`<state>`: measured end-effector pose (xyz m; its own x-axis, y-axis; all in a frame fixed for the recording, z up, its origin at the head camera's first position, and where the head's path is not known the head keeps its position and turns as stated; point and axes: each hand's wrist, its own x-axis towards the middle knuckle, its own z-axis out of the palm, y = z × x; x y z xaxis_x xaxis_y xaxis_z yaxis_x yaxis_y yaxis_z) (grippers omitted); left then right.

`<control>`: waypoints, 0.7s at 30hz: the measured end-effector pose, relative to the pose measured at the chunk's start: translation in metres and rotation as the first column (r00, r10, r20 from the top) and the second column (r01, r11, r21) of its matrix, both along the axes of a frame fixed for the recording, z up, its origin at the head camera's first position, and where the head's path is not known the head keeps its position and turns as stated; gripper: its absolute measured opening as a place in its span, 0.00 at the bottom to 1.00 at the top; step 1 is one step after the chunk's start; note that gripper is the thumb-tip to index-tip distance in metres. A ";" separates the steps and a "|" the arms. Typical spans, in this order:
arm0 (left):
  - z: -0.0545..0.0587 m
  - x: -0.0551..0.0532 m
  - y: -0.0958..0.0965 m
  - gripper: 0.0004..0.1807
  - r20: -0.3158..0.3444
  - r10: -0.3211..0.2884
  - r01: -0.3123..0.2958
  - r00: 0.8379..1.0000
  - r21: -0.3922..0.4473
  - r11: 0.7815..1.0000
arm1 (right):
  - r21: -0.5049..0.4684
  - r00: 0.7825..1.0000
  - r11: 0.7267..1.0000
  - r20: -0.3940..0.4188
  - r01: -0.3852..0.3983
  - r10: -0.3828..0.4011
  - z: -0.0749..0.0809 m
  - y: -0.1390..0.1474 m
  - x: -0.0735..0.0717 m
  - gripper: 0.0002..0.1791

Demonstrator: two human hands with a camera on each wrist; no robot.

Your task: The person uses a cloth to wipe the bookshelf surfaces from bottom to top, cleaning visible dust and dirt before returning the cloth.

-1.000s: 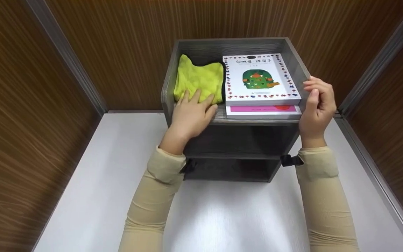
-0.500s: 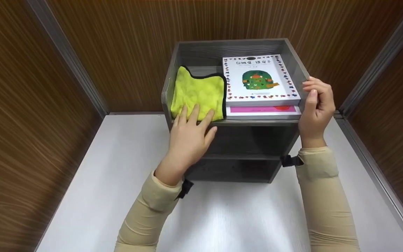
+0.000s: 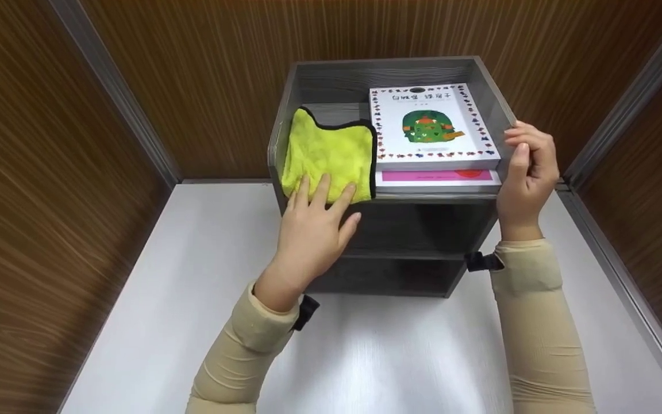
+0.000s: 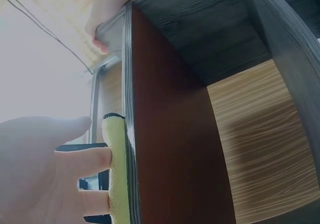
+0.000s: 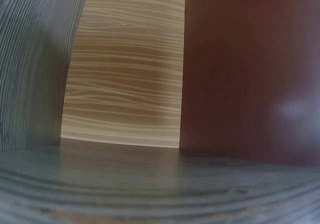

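In the head view a yellow-green cloth [image 3: 331, 152] with black edging lies folded on the left of the top tier of a grey wooden shelf [image 3: 388, 72]. My left hand [image 3: 311, 236] rests its spread, fairly straight fingertips on the cloth's front part. The left wrist view has the cloth [image 4: 117, 169] flush with the front edge of the board, fingers against it. My right hand [image 3: 529, 172] grips the top of the shelf's right side panel, fingers curled over it. Only the shelf's inside shows in the right wrist view; the right hand is out of it.
Right of the cloth lie stacked books: a white one [image 3: 428, 123] with a green picture on top, and a pink-and-white one [image 3: 423, 179] beneath. Lower compartments [image 3: 400, 230] open toward me. The shelf stands on a white surface [image 3: 216, 241] between wood-grain walls [image 3: 204, 75].
The left hand has drawn the cloth toward me, from the tier's middle to its front edge, baring board behind it. The right hand keeps its grip on the side panel. The head view shifts slightly.
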<state>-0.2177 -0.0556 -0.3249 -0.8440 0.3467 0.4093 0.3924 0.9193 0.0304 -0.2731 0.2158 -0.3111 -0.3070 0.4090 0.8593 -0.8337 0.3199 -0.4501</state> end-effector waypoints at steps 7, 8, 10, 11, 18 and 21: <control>0.013 -0.024 0.001 0.26 0.114 -0.013 0.012 0.993 0.009 1.000 | -0.023 1.000 1.000 -0.017 -0.015 0.014 0.003 0.002 0.000 0.12; 0.014 -0.030 0.002 0.27 0.137 -0.008 0.008 0.990 0.007 1.000 | -0.026 1.000 1.000 -0.020 -0.018 0.017 0.003 0.002 0.000 0.12; 0.018 -0.040 0.003 0.27 0.195 0.009 -0.008 0.981 -0.004 1.000 | -0.026 1.000 1.000 -0.016 -0.015 0.014 0.003 0.002 0.000 0.12; 0.019 -0.045 0.004 0.28 0.217 0.016 -0.014 0.976 -0.011 1.000 | -0.025 1.000 1.000 -0.014 -0.015 0.015 0.003 0.001 0.000 0.12; 0.028 -0.075 0.006 0.28 0.312 0.040 -0.030 0.949 -0.038 0.999 | -0.012 1.000 1.000 0.001 -0.009 0.009 0.001 -0.001 0.001 0.12; 0.030 -0.085 0.007 0.28 0.341 0.046 -0.033 0.939 -0.044 0.998 | -0.013 1.000 1.000 0.002 -0.009 0.009 0.000 -0.001 0.001 0.12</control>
<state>-0.3022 -0.0483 -0.2952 -0.9440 0.3197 0.0815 0.3278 0.9369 0.1217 -0.2726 0.2152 -0.3108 -0.3128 0.4171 0.8534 -0.8354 0.3067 -0.4561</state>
